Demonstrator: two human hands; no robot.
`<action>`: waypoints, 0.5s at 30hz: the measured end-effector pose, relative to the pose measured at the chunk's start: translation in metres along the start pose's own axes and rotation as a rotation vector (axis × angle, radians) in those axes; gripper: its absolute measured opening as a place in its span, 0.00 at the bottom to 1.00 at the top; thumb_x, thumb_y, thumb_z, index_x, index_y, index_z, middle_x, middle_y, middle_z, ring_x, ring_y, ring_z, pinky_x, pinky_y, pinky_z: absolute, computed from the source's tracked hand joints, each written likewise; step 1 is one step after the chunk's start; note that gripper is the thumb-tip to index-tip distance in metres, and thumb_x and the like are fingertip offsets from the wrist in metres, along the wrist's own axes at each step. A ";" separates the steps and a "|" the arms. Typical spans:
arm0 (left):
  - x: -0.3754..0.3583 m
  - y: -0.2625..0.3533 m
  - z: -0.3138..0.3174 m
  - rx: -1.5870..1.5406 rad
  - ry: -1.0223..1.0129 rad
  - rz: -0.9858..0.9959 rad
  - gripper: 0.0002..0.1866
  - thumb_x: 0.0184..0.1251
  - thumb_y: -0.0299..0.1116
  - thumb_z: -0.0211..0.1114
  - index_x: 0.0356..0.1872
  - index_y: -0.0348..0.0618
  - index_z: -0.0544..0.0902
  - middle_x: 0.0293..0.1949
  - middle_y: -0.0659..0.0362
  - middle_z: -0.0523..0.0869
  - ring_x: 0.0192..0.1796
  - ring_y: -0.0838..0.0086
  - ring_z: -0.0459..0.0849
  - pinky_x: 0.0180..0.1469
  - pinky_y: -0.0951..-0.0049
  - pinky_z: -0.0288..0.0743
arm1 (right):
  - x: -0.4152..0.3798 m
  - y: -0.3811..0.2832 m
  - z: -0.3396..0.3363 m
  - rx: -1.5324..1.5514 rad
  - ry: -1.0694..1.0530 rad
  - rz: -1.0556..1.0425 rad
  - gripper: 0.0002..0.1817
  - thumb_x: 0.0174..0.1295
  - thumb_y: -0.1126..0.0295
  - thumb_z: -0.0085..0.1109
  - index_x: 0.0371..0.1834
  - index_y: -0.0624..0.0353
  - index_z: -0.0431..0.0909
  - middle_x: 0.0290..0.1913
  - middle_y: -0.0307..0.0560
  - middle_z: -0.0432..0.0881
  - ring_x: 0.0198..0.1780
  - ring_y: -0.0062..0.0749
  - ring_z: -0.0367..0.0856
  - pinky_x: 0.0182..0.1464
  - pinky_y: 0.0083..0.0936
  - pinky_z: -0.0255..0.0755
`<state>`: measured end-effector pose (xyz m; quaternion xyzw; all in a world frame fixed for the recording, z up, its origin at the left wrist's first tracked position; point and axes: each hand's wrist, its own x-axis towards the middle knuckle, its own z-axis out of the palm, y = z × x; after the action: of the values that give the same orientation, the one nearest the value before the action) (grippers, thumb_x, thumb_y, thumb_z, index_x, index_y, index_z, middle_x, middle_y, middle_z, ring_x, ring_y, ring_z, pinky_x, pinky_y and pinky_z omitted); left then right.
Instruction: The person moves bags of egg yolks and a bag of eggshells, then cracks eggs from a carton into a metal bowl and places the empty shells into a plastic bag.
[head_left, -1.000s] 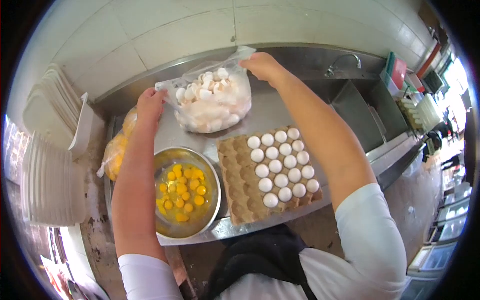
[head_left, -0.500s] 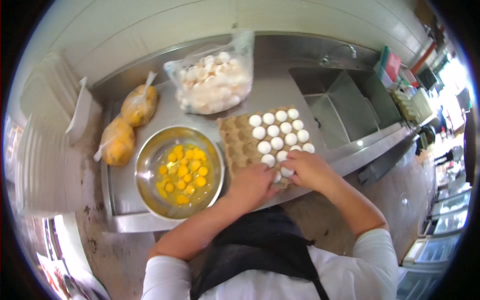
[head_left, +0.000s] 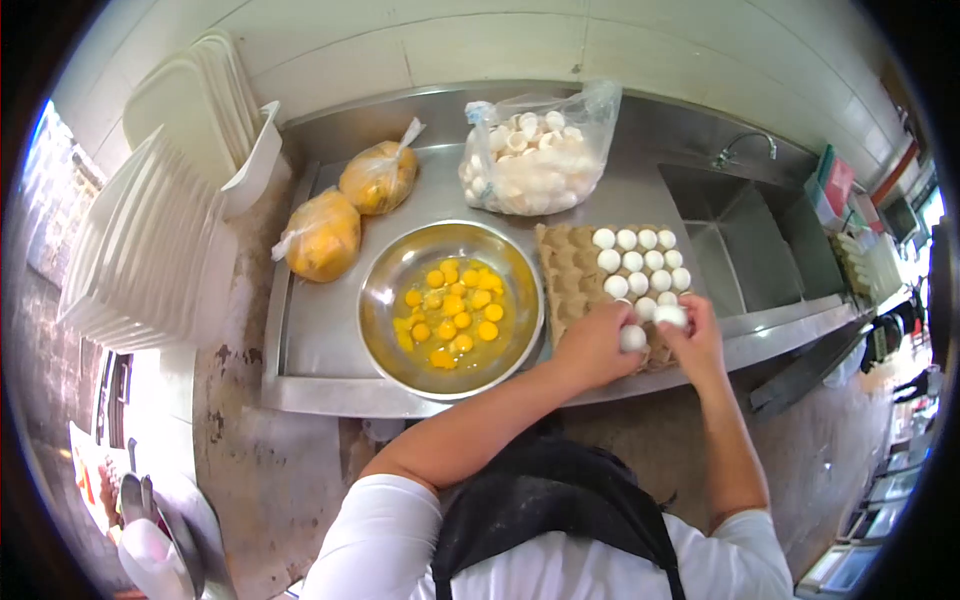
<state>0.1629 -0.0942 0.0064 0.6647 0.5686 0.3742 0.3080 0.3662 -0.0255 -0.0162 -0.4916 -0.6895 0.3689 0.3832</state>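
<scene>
- Through the head view, from my remote seat, I am seeing the right hand (head_left: pixel 699 342) pinching a white egg (head_left: pixel 670 316) between thumb and fingers, over the near right part of the egg tray (head_left: pixel 567 275); half a second ago that hand was bending down over the tray's near edge.
- The left hand (head_left: pixel 598 347) is curling its fingers around a second egg (head_left: pixel 632 338) near the same edge; I cannot tell whether it is clear of its cup.
- A second ago both hands were gripping the rim of the shell bag (head_left: pixel 535 172); now it is standing unheld on the counter (head_left: pixel 318 338), behind the tray.
- The tray's other eggs (head_left: pixel 638 262) are filling its right side, while brown cups are showing on the left.
- Just left of the tray, the steel bowl (head_left: pixel 384 302) is holding yolks (head_left: pixel 453 303), looking unchanged.
- Left of it, two yellow-filled bags (head_left: pixel 323 237) are showing whole; a second ago the left arm was covering part of them.
- Everything on the counter is appearing farther right than half a second ago.
</scene>
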 end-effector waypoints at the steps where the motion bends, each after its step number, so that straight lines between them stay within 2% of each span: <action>1: -0.010 -0.006 -0.008 -0.220 -0.026 -0.023 0.18 0.50 0.30 0.67 0.45 0.41 0.76 0.44 0.54 0.80 0.44 0.61 0.83 0.46 0.64 0.80 | -0.009 -0.033 0.005 0.241 0.044 0.285 0.13 0.66 0.60 0.58 0.46 0.56 0.74 0.35 0.41 0.78 0.28 0.29 0.75 0.32 0.26 0.71; 2: -0.023 -0.011 -0.017 -0.217 -0.026 -0.031 0.18 0.50 0.30 0.67 0.45 0.41 0.76 0.44 0.54 0.80 0.44 0.61 0.83 0.46 0.64 0.80 | -0.017 -0.037 0.009 0.245 0.039 0.290 0.13 0.66 0.60 0.58 0.46 0.56 0.74 0.35 0.41 0.78 0.28 0.29 0.75 0.32 0.26 0.71; 4: -0.054 -0.013 -0.046 -0.973 -0.071 -0.476 0.18 0.50 0.26 0.63 0.46 0.41 0.76 0.45 0.55 0.79 0.47 0.64 0.83 0.48 0.63 0.82 | -0.036 -0.040 0.018 0.998 -0.172 0.542 0.22 0.71 0.47 0.45 0.46 0.55 0.75 0.27 0.39 0.76 0.24 0.30 0.74 0.27 0.26 0.69; 5: -0.073 -0.022 -0.058 -1.086 -0.053 -0.500 0.18 0.51 0.25 0.61 0.47 0.41 0.76 0.46 0.54 0.79 0.49 0.63 0.83 0.48 0.62 0.83 | -0.045 -0.058 0.029 1.017 -0.181 0.725 0.30 0.71 0.39 0.37 0.47 0.56 0.75 0.21 0.38 0.73 0.21 0.31 0.73 0.24 0.27 0.66; 6: -0.092 -0.031 -0.067 -1.200 -0.034 -0.522 0.18 0.51 0.24 0.59 0.47 0.41 0.75 0.48 0.53 0.79 0.50 0.62 0.83 0.48 0.61 0.84 | -0.056 -0.061 0.035 1.161 -0.327 0.768 0.29 0.71 0.41 0.39 0.47 0.57 0.75 0.23 0.40 0.76 0.23 0.33 0.76 0.24 0.29 0.69; 8: -0.128 -0.041 -0.077 -1.284 -0.006 -0.535 0.17 0.53 0.25 0.58 0.47 0.41 0.76 0.49 0.52 0.80 0.49 0.61 0.83 0.45 0.62 0.85 | -0.075 -0.056 0.050 1.260 -0.463 0.804 0.27 0.72 0.44 0.39 0.51 0.58 0.74 0.28 0.45 0.81 0.27 0.36 0.81 0.27 0.30 0.73; 10: -0.155 -0.052 -0.092 -1.364 0.030 -0.541 0.16 0.55 0.26 0.56 0.47 0.40 0.76 0.49 0.51 0.80 0.49 0.61 0.84 0.43 0.62 0.85 | -0.090 -0.058 0.065 1.220 -0.479 0.808 0.26 0.72 0.47 0.40 0.55 0.58 0.73 0.32 0.47 0.82 0.28 0.37 0.83 0.27 0.31 0.74; 12: -0.173 -0.062 -0.106 -1.500 0.064 -0.562 0.14 0.58 0.31 0.57 0.45 0.39 0.77 0.46 0.48 0.83 0.44 0.59 0.86 0.38 0.61 0.85 | -0.099 -0.061 0.076 1.177 -0.497 0.808 0.25 0.72 0.49 0.40 0.58 0.58 0.71 0.35 0.50 0.83 0.30 0.38 0.84 0.28 0.31 0.75; 14: -0.177 -0.068 -0.121 -1.265 0.231 -0.646 0.13 0.60 0.30 0.55 0.44 0.37 0.77 0.39 0.49 0.84 0.32 0.62 0.85 0.28 0.64 0.81 | -0.104 -0.063 0.084 1.110 -0.543 0.756 0.24 0.72 0.54 0.41 0.62 0.58 0.68 0.40 0.52 0.83 0.31 0.36 0.83 0.31 0.30 0.75; 15: -0.179 -0.070 -0.129 -1.229 0.294 -0.608 0.13 0.61 0.30 0.55 0.45 0.37 0.76 0.38 0.49 0.83 0.31 0.64 0.85 0.27 0.65 0.80 | -0.104 -0.065 0.088 1.104 -0.547 0.756 0.24 0.72 0.54 0.41 0.62 0.58 0.68 0.40 0.52 0.83 0.31 0.36 0.83 0.31 0.30 0.75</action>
<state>0.0037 -0.2614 -0.0097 0.1240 0.4506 0.6110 0.6389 0.2851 -0.1534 -0.0140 -0.3213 -0.2567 0.8805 0.2357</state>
